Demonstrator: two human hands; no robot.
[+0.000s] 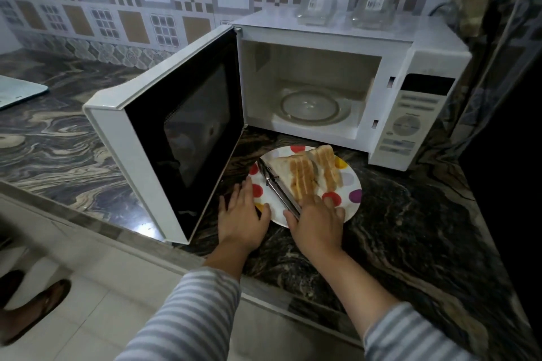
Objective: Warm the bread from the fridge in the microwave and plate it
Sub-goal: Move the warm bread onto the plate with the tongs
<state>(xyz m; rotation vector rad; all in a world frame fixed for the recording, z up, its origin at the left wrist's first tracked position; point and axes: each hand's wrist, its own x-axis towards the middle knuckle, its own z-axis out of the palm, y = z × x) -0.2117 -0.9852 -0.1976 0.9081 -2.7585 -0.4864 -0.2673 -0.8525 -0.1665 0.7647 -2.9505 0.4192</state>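
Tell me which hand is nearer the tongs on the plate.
Right. The right hand is on the near end of the tongs; the left hand rests on the polka-dot plate's left rim, beside them.

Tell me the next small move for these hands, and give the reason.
Probably lift the tongs off the polka-dot plate. The right hand already has its grip on their handles, the bread slices lie on the plate, and the microwave stands open with a bare turntable. The left hand rests flat at the plate's rim.
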